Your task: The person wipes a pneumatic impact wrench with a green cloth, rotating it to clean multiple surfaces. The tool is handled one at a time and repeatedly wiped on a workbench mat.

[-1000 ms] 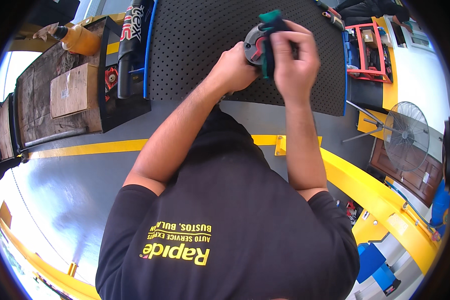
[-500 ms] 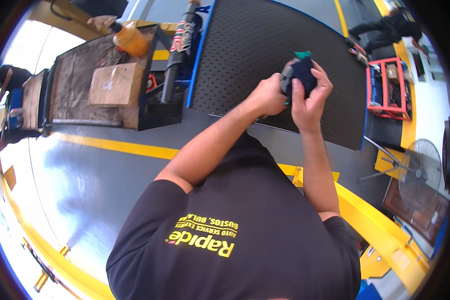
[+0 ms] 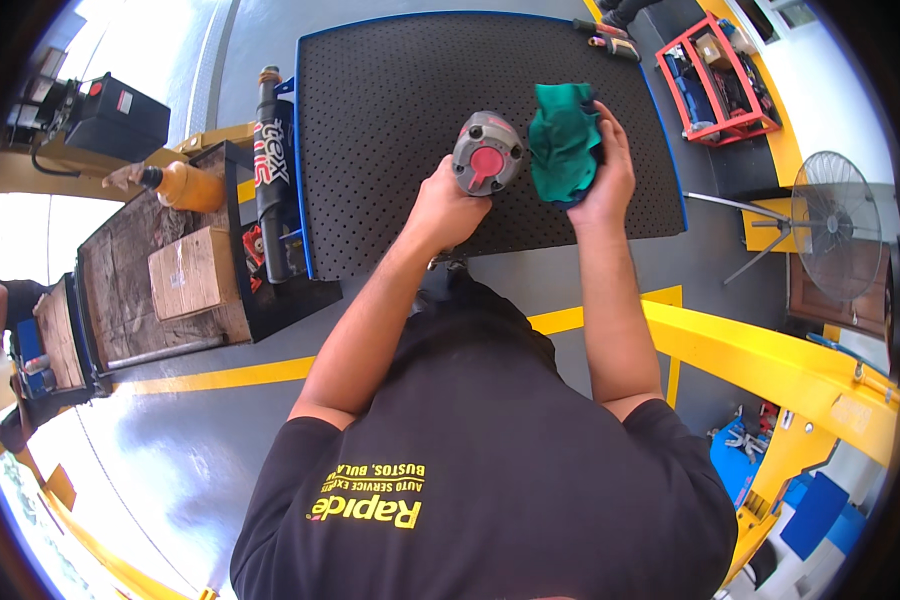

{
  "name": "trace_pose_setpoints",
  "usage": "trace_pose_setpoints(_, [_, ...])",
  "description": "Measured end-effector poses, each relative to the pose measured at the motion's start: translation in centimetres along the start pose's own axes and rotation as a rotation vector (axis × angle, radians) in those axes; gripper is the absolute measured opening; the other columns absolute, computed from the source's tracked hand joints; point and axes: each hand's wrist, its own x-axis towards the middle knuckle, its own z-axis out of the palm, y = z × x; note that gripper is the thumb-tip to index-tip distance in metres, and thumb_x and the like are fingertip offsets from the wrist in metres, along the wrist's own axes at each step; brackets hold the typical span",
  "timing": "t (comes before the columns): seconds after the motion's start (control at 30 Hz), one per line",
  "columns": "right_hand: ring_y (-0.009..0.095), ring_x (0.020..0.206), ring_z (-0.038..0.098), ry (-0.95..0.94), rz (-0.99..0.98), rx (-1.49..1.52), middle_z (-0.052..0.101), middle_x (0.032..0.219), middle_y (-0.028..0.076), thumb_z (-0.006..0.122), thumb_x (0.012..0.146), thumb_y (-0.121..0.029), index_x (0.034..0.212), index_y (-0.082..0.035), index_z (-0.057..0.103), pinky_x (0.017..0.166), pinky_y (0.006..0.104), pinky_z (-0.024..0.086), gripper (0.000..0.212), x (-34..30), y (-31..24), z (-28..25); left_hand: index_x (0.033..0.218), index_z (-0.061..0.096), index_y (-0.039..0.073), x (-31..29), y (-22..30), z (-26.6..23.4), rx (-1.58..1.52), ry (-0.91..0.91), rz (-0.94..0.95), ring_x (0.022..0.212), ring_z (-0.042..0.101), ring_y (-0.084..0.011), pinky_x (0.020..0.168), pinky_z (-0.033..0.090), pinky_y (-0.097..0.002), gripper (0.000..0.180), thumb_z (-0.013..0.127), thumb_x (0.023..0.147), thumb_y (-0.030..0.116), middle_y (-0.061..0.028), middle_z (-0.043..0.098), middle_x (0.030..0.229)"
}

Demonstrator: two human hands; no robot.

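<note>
"Where are the person's hands?"

"Apart, both out in front. The left hand (image 3: pixel 442 212) is wrapped around the handle of a grey and red power tool (image 3: pixel 488 158), its round end facing up."

"And the right hand (image 3: pixel 607 185)?"

"It has a crumpled green cloth (image 3: pixel 563 145) in it — just beside the tool. The cloth covers the palm and thumb, so one cannot tell how tightly that hand is closed."

"What lies under them?"

"A black tabletop (image 3: pixel 370 130) full of small holes, edged in blue. Tool and cloth are both held above it."

"Farther off?"

"To the left, a cardboard box (image 3: pixel 192 275) and an orange bottle (image 3: pixel 192 188) on a worn wooden bench (image 3: pixel 120 290). To the right, a standing fan (image 3: pixel 838 225) — and beyond it, a red cart (image 3: pixel 738 129) with things inside."
</note>
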Motion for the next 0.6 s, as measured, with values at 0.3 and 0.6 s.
trace_pose_setpoints(0.3, [0.033, 0.129, 0.065, -0.328, -0.444, -0.827, 0.069, 0.136, 0.016, 0.060, 0.102, -0.005, 0.127, -0.004, 0.063, 0.104, 0.0368, 0.052, 0.026, 0.1, 8.3, -3.2, 0.092, 0.066, -0.001, 0.3, -0.2, 0.4, -0.236, -0.012, -0.135, 0.061, 0.061, -0.0135, 0.056, 0.050, -0.0308, 0.009, 0.069, 0.086, 0.006, -0.0037, 0.063, 0.073])
trace_pose_setpoints(0.6, [0.012, 0.094, 0.071, 0.081, 0.073, 0.056, 0.073, 0.105, 0.007, 0.053, 0.109, -0.011, 0.122, -0.001, 0.061, 0.082, 0.0276, 0.059, 0.018, 6.7, 0.9, -7.0, 0.089, 0.064, 0.002, 0.2, -1.0, -0.1, -0.251, -0.048, -0.121, 0.064, 0.060, -0.0156, 0.060, 0.048, -0.0321, 0.004, 0.066, 0.086, 0.003, -0.0041, 0.062, 0.074])
